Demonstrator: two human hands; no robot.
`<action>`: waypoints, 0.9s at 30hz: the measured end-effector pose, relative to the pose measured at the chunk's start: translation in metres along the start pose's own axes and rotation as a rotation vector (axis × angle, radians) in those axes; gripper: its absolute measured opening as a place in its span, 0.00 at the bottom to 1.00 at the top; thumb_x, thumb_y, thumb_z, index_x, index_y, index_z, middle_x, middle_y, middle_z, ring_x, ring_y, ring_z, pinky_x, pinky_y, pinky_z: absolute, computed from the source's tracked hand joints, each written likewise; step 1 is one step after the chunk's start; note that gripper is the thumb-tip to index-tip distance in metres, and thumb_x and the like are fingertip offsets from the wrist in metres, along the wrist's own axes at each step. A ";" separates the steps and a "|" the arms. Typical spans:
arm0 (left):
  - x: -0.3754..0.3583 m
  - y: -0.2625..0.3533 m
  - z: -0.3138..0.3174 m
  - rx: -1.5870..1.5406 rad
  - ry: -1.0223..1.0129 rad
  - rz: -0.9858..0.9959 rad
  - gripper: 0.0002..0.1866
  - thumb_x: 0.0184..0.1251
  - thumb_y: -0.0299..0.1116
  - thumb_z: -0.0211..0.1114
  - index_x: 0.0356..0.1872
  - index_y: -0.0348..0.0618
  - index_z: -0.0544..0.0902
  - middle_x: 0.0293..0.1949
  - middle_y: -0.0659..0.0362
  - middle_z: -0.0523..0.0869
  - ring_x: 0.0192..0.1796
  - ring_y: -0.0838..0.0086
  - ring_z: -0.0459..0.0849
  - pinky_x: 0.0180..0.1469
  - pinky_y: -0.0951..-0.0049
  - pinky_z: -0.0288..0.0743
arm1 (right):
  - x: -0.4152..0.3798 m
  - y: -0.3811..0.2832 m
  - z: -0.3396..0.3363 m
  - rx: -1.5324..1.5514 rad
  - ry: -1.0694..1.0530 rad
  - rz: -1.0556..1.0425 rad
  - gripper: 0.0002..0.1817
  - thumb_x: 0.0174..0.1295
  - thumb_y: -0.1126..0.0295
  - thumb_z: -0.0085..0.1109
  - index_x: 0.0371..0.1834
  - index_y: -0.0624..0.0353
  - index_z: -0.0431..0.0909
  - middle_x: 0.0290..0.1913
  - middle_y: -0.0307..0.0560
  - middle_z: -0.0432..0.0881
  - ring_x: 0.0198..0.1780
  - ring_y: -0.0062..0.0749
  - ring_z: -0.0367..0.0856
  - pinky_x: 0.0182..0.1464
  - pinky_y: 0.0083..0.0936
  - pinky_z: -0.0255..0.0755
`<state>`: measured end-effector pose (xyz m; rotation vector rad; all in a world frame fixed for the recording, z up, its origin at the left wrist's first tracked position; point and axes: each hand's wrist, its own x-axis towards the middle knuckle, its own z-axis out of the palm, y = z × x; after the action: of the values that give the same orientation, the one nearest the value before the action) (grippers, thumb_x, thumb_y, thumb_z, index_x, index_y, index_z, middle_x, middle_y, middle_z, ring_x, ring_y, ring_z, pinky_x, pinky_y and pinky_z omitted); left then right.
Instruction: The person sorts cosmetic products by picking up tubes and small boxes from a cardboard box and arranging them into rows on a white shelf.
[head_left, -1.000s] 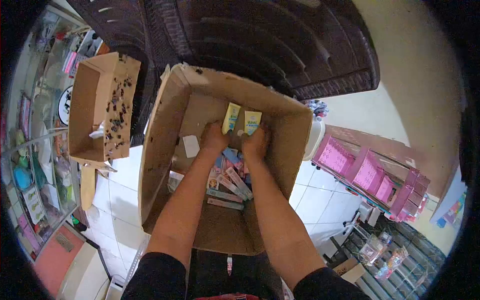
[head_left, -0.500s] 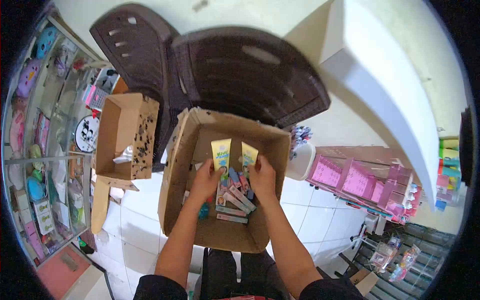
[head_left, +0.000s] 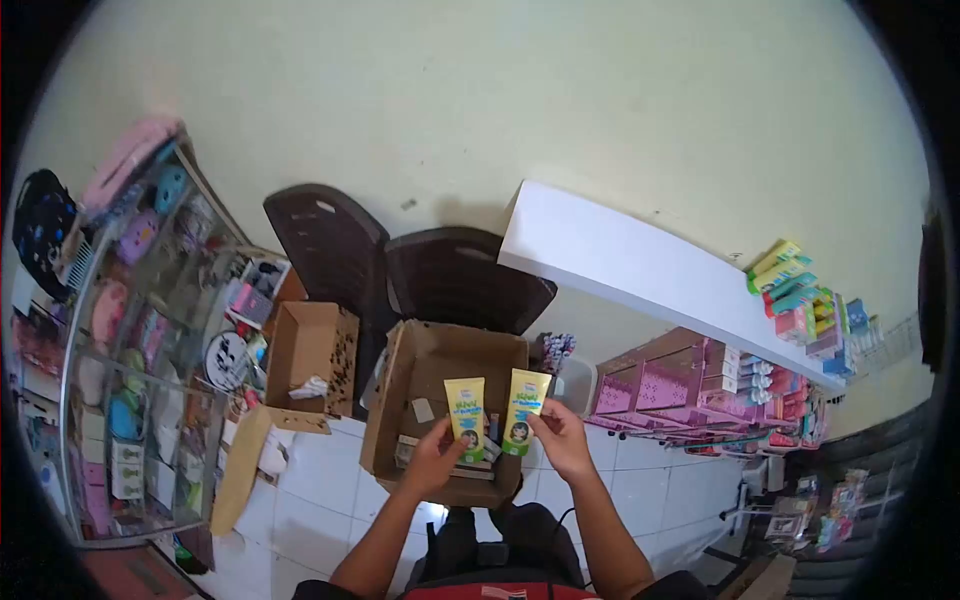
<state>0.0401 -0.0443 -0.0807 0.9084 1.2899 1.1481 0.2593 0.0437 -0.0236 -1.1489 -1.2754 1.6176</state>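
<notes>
While the left hand (head_left: pixel 433 460) grips the left tube (head_left: pixel 465 405) and the right hand (head_left: pixel 563 440) grips the right tube (head_left: pixel 527 395), both are held above the box (head_left: pixel 452 345), one over its middle, the other across its right edge. Their long axes run nearly parallel, wide flat ends towards the box's far edge and splayed slightly apart, green ends nearer. Each is yellow with green lettering, too small to read surely, above a cartoon figure
</notes>
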 end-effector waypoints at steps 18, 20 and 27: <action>-0.078 0.107 0.124 -0.011 -0.213 0.136 0.22 0.76 0.34 0.63 0.65 0.36 0.72 0.52 0.58 0.85 0.54 0.78 0.82 0.59 0.74 0.74 | -0.148 -0.073 -0.097 0.076 0.088 -0.117 0.16 0.70 0.76 0.61 0.59 0.68 0.76 0.49 0.45 0.85 0.49 0.23 0.82 0.52 0.22 0.77; -0.076 0.102 0.144 0.008 -0.229 0.152 0.22 0.76 0.34 0.63 0.65 0.36 0.72 0.52 0.58 0.85 0.54 0.77 0.82 0.59 0.74 0.74 | -0.158 -0.077 -0.118 0.060 0.114 -0.128 0.17 0.69 0.76 0.61 0.59 0.67 0.76 0.48 0.45 0.85 0.49 0.23 0.82 0.52 0.22 0.77; -0.090 0.120 0.232 0.031 -0.251 0.165 0.22 0.76 0.33 0.63 0.66 0.36 0.72 0.52 0.58 0.85 0.55 0.78 0.81 0.59 0.75 0.74 | -0.197 -0.106 -0.192 0.096 0.109 -0.208 0.15 0.70 0.76 0.60 0.59 0.66 0.76 0.50 0.43 0.85 0.52 0.22 0.82 0.54 0.21 0.75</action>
<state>0.2614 -0.0802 0.0805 1.1603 1.0466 1.1026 0.5059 -0.0622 0.0988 -0.9971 -1.1922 1.4282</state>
